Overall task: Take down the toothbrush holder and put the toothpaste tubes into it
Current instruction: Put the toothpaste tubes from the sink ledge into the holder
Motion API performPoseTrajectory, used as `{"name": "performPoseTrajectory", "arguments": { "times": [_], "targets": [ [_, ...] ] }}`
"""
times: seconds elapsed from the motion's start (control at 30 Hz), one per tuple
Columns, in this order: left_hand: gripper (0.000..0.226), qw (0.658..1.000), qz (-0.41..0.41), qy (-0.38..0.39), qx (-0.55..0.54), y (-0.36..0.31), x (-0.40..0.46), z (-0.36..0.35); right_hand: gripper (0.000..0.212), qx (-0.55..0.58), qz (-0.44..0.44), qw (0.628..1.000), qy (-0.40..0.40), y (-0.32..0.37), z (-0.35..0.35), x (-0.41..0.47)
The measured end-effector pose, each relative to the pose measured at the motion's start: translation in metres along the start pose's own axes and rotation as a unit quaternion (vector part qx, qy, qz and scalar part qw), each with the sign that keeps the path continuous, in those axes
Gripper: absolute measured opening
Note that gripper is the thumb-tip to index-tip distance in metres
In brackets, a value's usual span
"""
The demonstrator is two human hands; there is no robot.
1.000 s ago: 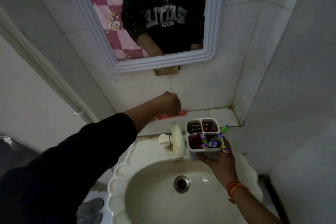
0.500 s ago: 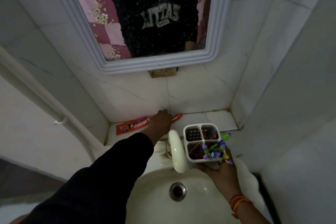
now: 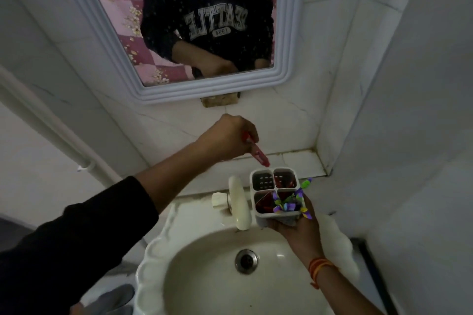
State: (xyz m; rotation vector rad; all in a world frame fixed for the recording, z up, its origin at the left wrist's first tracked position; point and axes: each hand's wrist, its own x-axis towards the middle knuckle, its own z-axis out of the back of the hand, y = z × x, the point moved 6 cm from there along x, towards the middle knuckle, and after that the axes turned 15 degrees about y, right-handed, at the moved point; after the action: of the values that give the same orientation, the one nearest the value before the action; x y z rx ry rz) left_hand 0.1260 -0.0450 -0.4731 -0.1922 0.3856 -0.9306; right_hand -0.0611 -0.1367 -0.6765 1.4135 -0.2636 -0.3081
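Item: red toothpaste tube [image 3: 256, 153], clamped in the left hand [image 3: 228, 137], centre of frame. Long axis slanted, its free end pointed down and right at the white plastic 4-compartment toothbrush holder [image 3: 275, 193]. The holder is gripped from beneath by the right hand [image 3: 299, 231], lower right of the tube, over the cream ceramic basin [image 3: 153, 258]. The upper left compartment, apparently empty, lies nearest the tube's tip, just apart.

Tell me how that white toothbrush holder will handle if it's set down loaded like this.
The toothbrush holder looks like light, stiff plastic. The right hand carries it alone. It may tip toward the toothbrushes leaning out of one corner compartment. The toothpaste tube is probably soft.
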Motion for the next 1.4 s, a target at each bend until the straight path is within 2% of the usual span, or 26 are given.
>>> {"name": "performPoseTrajectory", "arguments": {
  "times": [0.2, 0.3, 0.37, 0.47, 0.57, 0.67, 0.8, 0.9, 1.03, 1.17, 1.3, 1.4],
  "targets": [
    [0.021, 0.990, 0.021, 0.136, 0.042, -0.023, 0.007, -0.049, 0.085, 0.005, 0.005, 1.000, -0.010, 0.005, 0.002, -0.001],
    [0.020, 0.973, 0.095, 0.189, -0.088, -0.013, 0.006, -0.060, 0.081, 0.035, 0.010, 0.999, -0.003, 0.005, 0.001, 0.002],
    [0.025, 0.961, 0.149, 0.161, -0.170, 0.004, 0.006, -0.054, 0.079, 0.050, 0.011, 0.999, 0.002, 0.004, 0.002, 0.002],
    [0.024, 0.955, 0.191, 0.093, -0.207, 0.044, 0.006, -0.049, 0.085, 0.036, 0.008, 0.999, 0.000, 0.000, 0.004, 0.000],
    [0.022, 0.953, 0.250, 0.099, -0.142, 0.085, 0.006, -0.063, 0.087, 0.036, -0.001, 0.999, 0.003, -0.003, 0.006, 0.000],
    [0.038, 0.947, 0.285, 0.140, -0.034, 0.115, 0.001, -0.085, 0.093, 0.023, 0.001, 1.000, 0.013, -0.001, 0.006, 0.000],
    [0.064, 0.926, 0.326, 0.187, -0.025, 0.157, -0.002, -0.119, 0.092, 0.031, -0.007, 0.999, 0.010, -0.004, 0.003, 0.002],
    [0.070, 0.931, 0.322, 0.172, 0.026, 0.167, 0.002, -0.130, 0.086, 0.029, -0.010, 1.000, 0.003, -0.005, 0.003, 0.002],
    [0.047, 0.945, 0.291, 0.127, 0.077, 0.168, 0.002, -0.134, 0.092, 0.015, -0.011, 1.000, 0.003, -0.007, 0.001, 0.005],
    [0.049, 0.946, 0.290, 0.072, 0.123, 0.172, -0.003, -0.130, 0.084, 0.013, -0.005, 1.000, 0.005, -0.007, 0.000, 0.006],
    [0.055, 0.972, 0.224, 0.069, 0.009, 0.139, -0.001, -0.102, 0.086, -0.006, -0.010, 1.000, 0.001, -0.006, 0.001, 0.004],
    [0.058, 0.986, 0.144, 0.076, 0.022, 0.093, 0.003, -0.063, 0.092, -0.016, -0.017, 1.000, 0.006, -0.006, 0.001, 0.004]
  ]
}}
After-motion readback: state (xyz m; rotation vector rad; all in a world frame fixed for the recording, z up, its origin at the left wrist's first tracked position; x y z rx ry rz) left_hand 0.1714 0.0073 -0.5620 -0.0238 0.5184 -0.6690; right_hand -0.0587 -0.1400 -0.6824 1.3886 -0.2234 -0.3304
